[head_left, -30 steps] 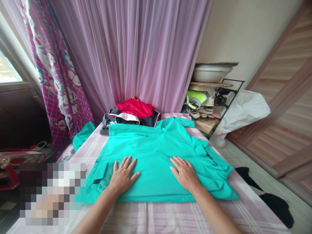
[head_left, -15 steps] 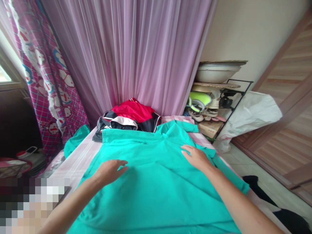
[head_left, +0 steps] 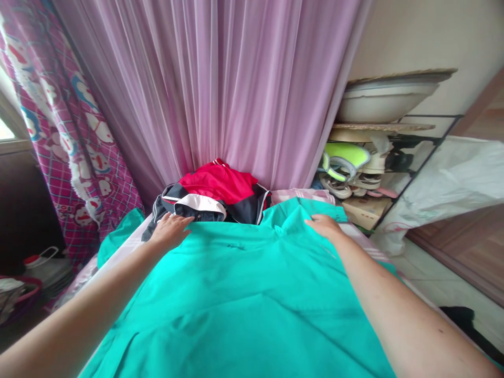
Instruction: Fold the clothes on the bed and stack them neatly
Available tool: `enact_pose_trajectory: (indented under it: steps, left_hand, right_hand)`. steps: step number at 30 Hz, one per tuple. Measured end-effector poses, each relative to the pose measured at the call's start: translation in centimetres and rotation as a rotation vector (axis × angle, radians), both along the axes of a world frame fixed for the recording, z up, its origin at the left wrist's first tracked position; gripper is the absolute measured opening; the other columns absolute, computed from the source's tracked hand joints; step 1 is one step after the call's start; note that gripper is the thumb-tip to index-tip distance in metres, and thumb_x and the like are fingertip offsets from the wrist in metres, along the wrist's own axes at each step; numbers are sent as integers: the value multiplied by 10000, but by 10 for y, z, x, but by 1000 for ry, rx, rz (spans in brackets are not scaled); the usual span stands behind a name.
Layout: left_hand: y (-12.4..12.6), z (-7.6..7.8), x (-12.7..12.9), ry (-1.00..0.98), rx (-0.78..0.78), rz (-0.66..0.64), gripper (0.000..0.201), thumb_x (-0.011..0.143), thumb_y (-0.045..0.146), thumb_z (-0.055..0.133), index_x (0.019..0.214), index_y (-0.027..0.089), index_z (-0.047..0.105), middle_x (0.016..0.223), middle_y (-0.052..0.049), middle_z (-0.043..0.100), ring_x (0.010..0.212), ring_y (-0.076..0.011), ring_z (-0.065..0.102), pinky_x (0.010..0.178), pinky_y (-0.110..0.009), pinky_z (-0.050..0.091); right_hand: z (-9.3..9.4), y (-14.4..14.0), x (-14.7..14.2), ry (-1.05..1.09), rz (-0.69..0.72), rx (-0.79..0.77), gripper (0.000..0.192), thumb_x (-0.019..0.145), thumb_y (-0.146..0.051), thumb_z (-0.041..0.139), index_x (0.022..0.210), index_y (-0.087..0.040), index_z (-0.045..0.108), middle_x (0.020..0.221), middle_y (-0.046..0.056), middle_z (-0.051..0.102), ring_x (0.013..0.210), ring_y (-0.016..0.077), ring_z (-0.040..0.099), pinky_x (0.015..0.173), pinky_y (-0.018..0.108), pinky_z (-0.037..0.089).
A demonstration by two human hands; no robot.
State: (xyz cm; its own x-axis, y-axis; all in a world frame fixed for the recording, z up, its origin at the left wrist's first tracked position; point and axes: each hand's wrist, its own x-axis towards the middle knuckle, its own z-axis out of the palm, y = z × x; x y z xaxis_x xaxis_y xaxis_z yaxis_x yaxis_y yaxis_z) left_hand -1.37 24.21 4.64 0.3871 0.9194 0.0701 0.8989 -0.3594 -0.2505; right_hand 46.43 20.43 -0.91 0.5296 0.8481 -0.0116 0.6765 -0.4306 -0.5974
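A teal shirt [head_left: 244,283] lies spread out in front of me, with small dark lettering near its upper edge and a sleeve folded out at the upper right. My left hand [head_left: 173,230] is at the shirt's upper left corner, fingers stretched and thumb apart, close to the dark clothes behind. On the right, my right hand [head_left: 325,226] rests by the shirt's shoulder and sleeve, its fingers extended over the cloth. Neither hand visibly grips the fabric. Behind the shirt sits a heap of clothes [head_left: 218,181] in red, dark and white.
The bed [head_left: 122,249] has a pink checked sheet, and more teal cloth [head_left: 118,236] lies at its left edge. Purple curtains [head_left: 244,94] hang behind. At right stands a rack with a basin [head_left: 388,102], shoes [head_left: 334,186] and a box [head_left: 366,210], beside a white bag [head_left: 444,178].
Both hands have moved forward, away from me: the left to the shirt's upper left corner, the right to the shoulder by the sleeve. My view has come closer to the clothes.
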Motion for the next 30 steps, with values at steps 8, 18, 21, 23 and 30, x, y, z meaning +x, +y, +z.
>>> enact_pose_trajectory:
  steps: [8, 18, 21, 23, 30]
  left_hand:
    - [-14, 10, -37, -118, 46, -236, 370, 943, 421, 424, 1095, 222, 697, 1124, -81, 736, 1088, -242, 643, 1014, -415, 415]
    - [-141, -43, -96, -204, 0, -292, 355, 966, 343, 362, 1135, 304, 672, 1103, -16, 751, 1042, -190, 675, 1165, -481, 269]
    - [-162, -55, -90, -183, -69, -249, 334, 920, 266, 412, 1133, 289, 668, 1140, -42, 732, 1075, -214, 663, 1112, -474, 345]
    - [-169, -51, -84, -171, -93, -228, 317, 910, 249, 425, 1104, 277, 674, 1112, -55, 729, 1054, -227, 668, 1062, -461, 394]
    - [-179, -29, -78, -135, -196, -193, 272, 894, 253, 443, 976, 261, 703, 972, -48, 739, 931, -217, 688, 847, -342, 487]
  right_hand:
    - [32, -47, 19, 351, 75, 176, 222, 679, -381, 751, 795, -193, 729, 799, 51, 746, 810, 234, 690, 695, 304, 548]
    - [23, -185, 33, 244, 411, -163, 301, 706, -494, 637, 601, -213, 621, 629, 2, 659, 698, 209, 614, 591, 285, 442]
    - [11, -190, 20, -149, 440, -307, 249, 733, -366, 593, 546, -214, 530, 579, -12, 596, 633, 173, 557, 551, 266, 340]
    - [11, -190, 10, -341, 426, -357, 158, 761, -286, 567, 625, -205, 575, 684, 15, 651, 689, 185, 588, 578, 271, 339]
    - [35, -198, -16, -609, 317, -561, 194, 820, -250, 553, 933, -206, 705, 1041, 111, 723, 973, 287, 669, 742, 341, 453]
